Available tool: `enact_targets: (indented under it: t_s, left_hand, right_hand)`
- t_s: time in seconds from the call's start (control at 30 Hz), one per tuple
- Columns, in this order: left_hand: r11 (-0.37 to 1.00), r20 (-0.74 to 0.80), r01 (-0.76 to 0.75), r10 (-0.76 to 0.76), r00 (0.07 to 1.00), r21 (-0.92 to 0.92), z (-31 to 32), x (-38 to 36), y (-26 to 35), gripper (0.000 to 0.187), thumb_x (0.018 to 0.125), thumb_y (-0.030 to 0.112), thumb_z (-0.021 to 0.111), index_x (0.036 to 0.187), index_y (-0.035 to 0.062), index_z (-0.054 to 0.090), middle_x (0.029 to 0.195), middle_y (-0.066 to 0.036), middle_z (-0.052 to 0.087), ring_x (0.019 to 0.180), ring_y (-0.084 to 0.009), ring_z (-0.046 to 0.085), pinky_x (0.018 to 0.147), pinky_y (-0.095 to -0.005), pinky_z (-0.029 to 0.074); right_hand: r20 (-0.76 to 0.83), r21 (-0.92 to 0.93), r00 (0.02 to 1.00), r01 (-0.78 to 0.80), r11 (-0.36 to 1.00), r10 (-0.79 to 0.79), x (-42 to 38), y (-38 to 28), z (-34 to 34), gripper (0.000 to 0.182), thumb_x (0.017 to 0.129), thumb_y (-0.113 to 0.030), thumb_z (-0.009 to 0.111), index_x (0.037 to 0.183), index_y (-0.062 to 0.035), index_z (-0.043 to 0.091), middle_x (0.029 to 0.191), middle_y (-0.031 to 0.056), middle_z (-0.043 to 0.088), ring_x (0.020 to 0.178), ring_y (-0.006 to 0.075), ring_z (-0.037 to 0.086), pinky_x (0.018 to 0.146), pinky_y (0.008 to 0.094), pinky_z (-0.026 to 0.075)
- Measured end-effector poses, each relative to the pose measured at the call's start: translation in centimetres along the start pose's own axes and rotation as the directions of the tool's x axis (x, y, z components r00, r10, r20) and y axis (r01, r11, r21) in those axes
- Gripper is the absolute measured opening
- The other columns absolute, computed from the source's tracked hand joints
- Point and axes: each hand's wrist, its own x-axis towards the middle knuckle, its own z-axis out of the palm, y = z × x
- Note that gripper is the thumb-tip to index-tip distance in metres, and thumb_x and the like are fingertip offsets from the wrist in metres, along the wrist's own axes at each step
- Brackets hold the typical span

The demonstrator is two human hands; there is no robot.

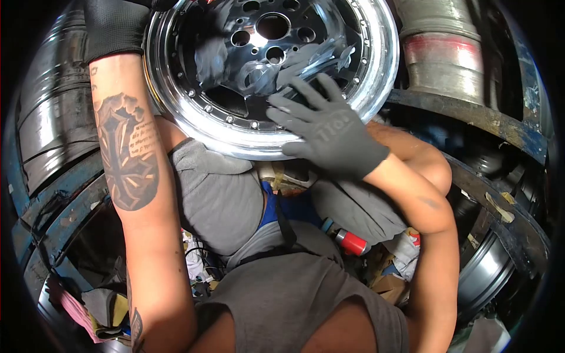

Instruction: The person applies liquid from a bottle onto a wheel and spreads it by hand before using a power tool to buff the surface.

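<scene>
Propped on the lap, tilted face-up toward the camera: a polished chrome alloy wheel rim (268, 70), far centre of the scene. Bolted multi-piece build by the look of the ring of small bolts around the barrel; stiff metal, probably fairly heavy, mirror-smooth and likely slippery under cloth. Smeared across the spokes and hub, a grey film of what looks like polish.

Right hand (329, 129), in a dark grey knit glove, laid flat on the near right part of the face, fingers spread apart and pressing on the spokes, clamped on nothing. Left hand (115, 26), also gloved, up at the far left edge of the rim; seems to steady the lip, but fingers mostly hidden, so cannot tell whether closed around it.

Best purchase, judging by shape: the outer lip, or through the spoke windows, not the slick polished face. Easily marred finish; rolled lip edge rounded, not sharp.

Little open room. Stacked dark tyres (56, 112) close on the left, a blue steel rack bar (482, 117) and another dark wheel (491, 270) on the right, a grey cylinder with a red band (444, 53) far right. Below the knees, clutter with a red spray can (352, 242) near centre.
</scene>
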Motion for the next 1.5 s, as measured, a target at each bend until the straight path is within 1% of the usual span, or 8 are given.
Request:
enact_targets:
  t_s: [0.53, 0.6, 0.73, 1.1, 1.23, 1.3, 1.4, 1.5]
  left_hand:
    - [0.992, 0.131, 0.105, -0.094, 0.987, -0.074, 1.5, -1.3, -1.3, 0.064, 0.094, 0.065, 0.061, 0.111, 0.0034, 0.063, 0.097, -0.013, 0.070, 0.088, -0.0267, 0.070, 0.085, -0.0417, 0.060]
    - [0.988, 0.149, 0.124, -0.110, 0.983, -0.090, 1.3, -1.5, -1.7, 0.065, 0.094, 0.066, 0.061, 0.110, 0.0033, 0.063, 0.095, -0.013, 0.071, 0.086, -0.0266, 0.070, 0.084, -0.0413, 0.061]
    - [0.982, 0.092, 0.165, -0.156, 0.983, -0.096, 2.6, -2.2, -1.8, 0.055, 0.102, 0.055, 0.056, 0.119, 0.0031, 0.062, 0.108, -0.011, 0.070, 0.095, -0.0248, 0.069, 0.090, -0.0390, 0.059]
    - [0.966, -0.061, -0.180, 0.194, 0.979, 0.188, 0.5, -0.8, -1.4, 0.063, 0.106, 0.060, 0.047, 0.129, 0.0030, 0.058, 0.122, -0.008, 0.066, 0.112, -0.0217, 0.066, 0.101, -0.0369, 0.054]
    - [0.602, 0.043, -0.565, 0.662, 0.748, 0.564, -1.0, -0.1, -0.3, 0.057, 0.109, 0.050, 0.046, 0.140, 0.0023, 0.053, 0.142, -0.012, 0.056, 0.132, -0.0235, 0.055, 0.114, -0.0376, 0.044]
    - [0.719, -0.069, -0.483, 0.589, 0.805, 0.501, -2.8, -0.1, 0.5, 0.067, 0.104, 0.056, 0.052, 0.148, 0.0053, 0.046, 0.150, -0.014, 0.049, 0.139, -0.0242, 0.048, 0.118, -0.0411, 0.040]
    - [0.902, -0.279, -0.288, 0.381, 0.881, 0.322, -1.7, -0.6, 1.5, 0.079, 0.099, 0.067, 0.052, 0.150, 0.0075, 0.042, 0.146, -0.014, 0.050, 0.134, -0.0280, 0.051, 0.116, -0.0425, 0.042]
    - [0.924, -0.330, -0.202, 0.311, 0.891, 0.325, -2.4, -0.5, 1.5, 0.082, 0.098, 0.070, 0.049, 0.151, 0.0082, 0.040, 0.142, -0.015, 0.051, 0.132, -0.0287, 0.053, 0.114, -0.0442, 0.044]
  right_hand:
    - [-0.381, 0.297, 0.878, -0.181, 0.938, 0.290, 5.7, 3.7, -5.4, 0.054, 0.104, -0.043, 0.055, 0.151, -0.0164, 0.052, 0.152, 0.0064, 0.050, 0.135, 0.0259, 0.046, 0.103, 0.0474, 0.044]
    - [-0.116, 0.984, 0.879, 0.040, 0.172, 0.463, 5.5, 3.6, -5.3, 0.055, 0.107, -0.038, 0.053, 0.155, -0.0122, 0.046, 0.152, 0.0066, 0.049, 0.130, 0.0248, 0.051, 0.102, 0.0394, 0.047]
    - [-0.023, 0.689, 0.950, 0.241, -0.684, 0.312, 6.8, 2.0, -4.3, 0.052, 0.108, -0.032, 0.054, 0.154, -0.0100, 0.047, 0.150, 0.0109, 0.049, 0.132, 0.0278, 0.052, 0.106, 0.0413, 0.047]
    - [0.000, 0.312, 0.980, 0.187, -0.932, 0.197, 8.6, 0.7, -5.2, 0.048, 0.109, -0.032, 0.047, 0.149, -0.0053, 0.048, 0.152, 0.0171, 0.048, 0.142, 0.0358, 0.044, 0.116, 0.0529, 0.039]
    - [-0.046, 0.590, 0.953, 0.268, -0.761, 0.301, 9.2, 3.1, -4.2, 0.041, 0.107, -0.023, 0.050, 0.141, -0.0007, 0.056, 0.155, 0.0181, 0.045, 0.143, 0.0366, 0.044, 0.116, 0.0519, 0.041]
    - [-0.140, 0.989, 0.889, 0.109, 0.096, 0.435, 9.4, 5.6, -5.5, 0.050, 0.101, -0.028, 0.057, 0.141, 0.0020, 0.057, 0.155, 0.0214, 0.045, 0.143, 0.0365, 0.045, 0.115, 0.0505, 0.041]
    - [-0.406, 0.254, 0.793, -0.379, 0.890, 0.454, 10.3, 10.2, -4.8, 0.064, 0.096, -0.038, 0.061, 0.148, -0.0021, 0.052, 0.159, 0.0270, 0.039, 0.148, 0.0418, 0.037, 0.119, 0.0528, 0.032]
    - [-0.376, 0.081, 0.772, -0.524, 0.848, 0.513, 12.5, 12.1, -3.0, 0.074, 0.098, -0.054, 0.053, 0.155, -0.0065, 0.045, 0.163, 0.0279, 0.032, 0.154, 0.0450, 0.022, 0.124, 0.0576, 0.017]
